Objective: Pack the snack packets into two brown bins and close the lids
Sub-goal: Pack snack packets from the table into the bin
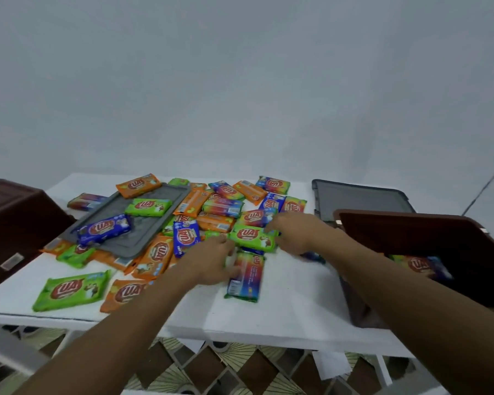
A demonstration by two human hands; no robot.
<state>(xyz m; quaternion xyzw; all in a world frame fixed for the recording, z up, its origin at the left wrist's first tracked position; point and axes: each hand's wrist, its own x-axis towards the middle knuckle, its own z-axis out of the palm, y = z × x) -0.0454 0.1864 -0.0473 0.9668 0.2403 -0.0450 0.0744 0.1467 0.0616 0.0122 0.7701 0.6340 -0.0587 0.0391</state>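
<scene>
Both hands are reaching into packets reading "KUA" on the tabletop (283, 317): left hand (211, 260) fingers grasping a rainbow packet (244, 276), right hand (297, 232) fingers gripping a green packet (251, 236).

Glossy plastic-film snack packets (252, 237), matt grey plastic lid (131, 223), smooth brown plastic bin (428, 246).

It looks like a plain room in a home rather than a shop or lab; a bare pale wall (240, 81) rises beyond the fingers (228, 246); below them, under the white counter (291, 309), lies a brown-and-cream patterned tiled floor (211, 372).
</scene>
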